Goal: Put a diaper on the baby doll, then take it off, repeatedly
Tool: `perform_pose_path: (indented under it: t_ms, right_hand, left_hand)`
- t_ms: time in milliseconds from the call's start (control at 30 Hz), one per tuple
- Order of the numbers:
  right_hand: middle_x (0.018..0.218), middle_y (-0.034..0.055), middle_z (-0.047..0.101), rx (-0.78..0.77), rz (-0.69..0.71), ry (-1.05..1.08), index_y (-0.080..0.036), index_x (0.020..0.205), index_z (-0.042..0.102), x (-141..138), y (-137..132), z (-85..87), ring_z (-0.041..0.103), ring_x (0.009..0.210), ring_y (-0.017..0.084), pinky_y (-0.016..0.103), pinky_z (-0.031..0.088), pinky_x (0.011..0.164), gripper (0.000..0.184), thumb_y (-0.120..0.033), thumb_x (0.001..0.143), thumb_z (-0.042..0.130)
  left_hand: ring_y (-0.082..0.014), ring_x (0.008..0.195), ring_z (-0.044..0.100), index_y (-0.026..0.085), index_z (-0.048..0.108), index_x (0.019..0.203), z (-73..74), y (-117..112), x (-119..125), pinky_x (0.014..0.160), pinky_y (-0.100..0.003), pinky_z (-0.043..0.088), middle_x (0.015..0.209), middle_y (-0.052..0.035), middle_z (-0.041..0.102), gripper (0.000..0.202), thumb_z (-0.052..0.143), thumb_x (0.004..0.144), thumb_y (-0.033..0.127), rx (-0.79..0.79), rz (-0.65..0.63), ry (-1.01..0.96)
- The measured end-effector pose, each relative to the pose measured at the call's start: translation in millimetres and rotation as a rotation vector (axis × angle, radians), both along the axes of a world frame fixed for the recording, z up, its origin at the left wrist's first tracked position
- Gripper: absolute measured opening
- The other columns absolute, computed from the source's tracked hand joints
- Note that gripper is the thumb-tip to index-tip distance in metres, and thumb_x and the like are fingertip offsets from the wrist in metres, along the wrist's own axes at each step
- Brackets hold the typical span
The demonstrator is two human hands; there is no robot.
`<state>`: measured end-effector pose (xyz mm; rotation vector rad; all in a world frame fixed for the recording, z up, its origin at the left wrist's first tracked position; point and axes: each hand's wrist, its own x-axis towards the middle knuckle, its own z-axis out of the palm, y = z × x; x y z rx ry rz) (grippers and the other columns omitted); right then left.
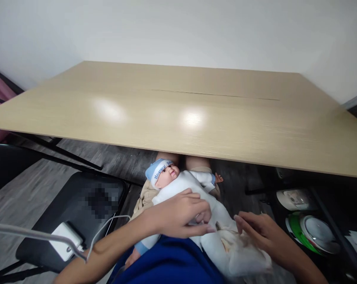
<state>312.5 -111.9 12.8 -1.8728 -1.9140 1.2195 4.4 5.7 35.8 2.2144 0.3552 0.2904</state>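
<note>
A baby doll (168,174) lies on its back across my lap, in a blue-and-white lettered cap (158,172) and a white outfit (222,213). My left hand (186,215) is over the doll's belly, its fingers curled in and the thumb stretched along the cloth; what they grip, if anything, is hidden. Beside the doll's legs, my right hand (255,228) has its fingers loosely bent and apart from the thumb, with nothing visible in it. Between my hands the outfit is rumpled around the legs, and a yellowish patch shows there, blurred.
A wooden table (155,122) stands ahead, its front edge above my knees. To the left, a black chair (74,197) bears a white charger (66,240) with a cable. Lidded containers (317,232) sit on a dark shelf at the right.
</note>
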Motion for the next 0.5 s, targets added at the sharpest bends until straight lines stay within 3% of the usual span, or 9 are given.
perform_pose_path:
  t_ms: [133, 233, 333, 400, 500]
  right_hand:
    - [0.078, 0.0025, 0.08, -0.15, -0.043, 0.004, -0.028, 0.09, 0.077, -7.7, -27.3, -20.2, 0.072, 0.07, 0.024, 0.031, 0.043, 0.062, 0.05, -0.065, 0.11, 0.051]
    - [0.084, 0.0034, 0.082, -0.148, -0.074, 0.031, -0.028, 0.093, 0.078, -20.6, -37.4, -31.2, 0.077, 0.077, 0.027, 0.032, 0.048, 0.066, 0.046, -0.063, 0.109, 0.052]
    - [0.082, 0.0027, 0.081, -0.14, -0.101, 0.012, -0.028, 0.089, 0.074, -24.5, -43.1, -37.1, 0.078, 0.078, 0.027, 0.031, 0.05, 0.068, 0.046, -0.062, 0.109, 0.05]
    - [0.083, 0.0027, 0.082, -0.142, -0.099, -0.012, -0.029, 0.088, 0.072, -23.7, -45.6, -41.1, 0.079, 0.08, 0.027, 0.031, 0.049, 0.07, 0.045, -0.061, 0.11, 0.049]
    - [0.089, 0.0037, 0.083, -0.155, -0.076, -0.048, -0.028, 0.088, 0.069, -22.4, -47.8, -46.8, 0.079, 0.085, 0.027, 0.032, 0.048, 0.072, 0.045, -0.058, 0.111, 0.046]
  left_hand:
    - [-0.0228, 0.086, 0.072, 0.021, 0.065, 0.105, 3.2, 22.8, 57.2, 0.083, -0.035, 0.051, 0.088, -0.0021, 0.077, 0.031, 0.067, 0.111, 0.051, 0.078, -0.151, 0.166]
    - [-0.025, 0.083, 0.076, 0.021, 0.068, 0.099, 4.1, 29.0, 78.1, 0.076, -0.035, 0.051, 0.084, -0.0019, 0.08, 0.021, 0.079, 0.103, 0.039, 0.088, -0.291, 0.284]
    - [-0.0211, 0.071, 0.076, 0.022, 0.07, 0.101, 9.6, 21.1, 59.2, 0.069, -0.03, 0.051, 0.073, 0.0016, 0.079, 0.014, 0.076, 0.104, 0.034, -0.069, -0.329, 0.266]
    - [-0.0185, 0.065, 0.075, 0.024, 0.07, 0.107, 17.6, 12.5, 28.2, 0.065, -0.027, 0.051, 0.066, 0.0041, 0.075, 0.015, 0.073, 0.107, 0.038, -0.198, -0.29, 0.258]
    - [-0.0152, 0.06, 0.073, 0.025, 0.069, 0.116, 31.9, 4.5, -19.2, 0.062, -0.022, 0.051, 0.058, 0.007, 0.07, 0.022, 0.067, 0.112, 0.046, -0.484, -0.331, 0.325]
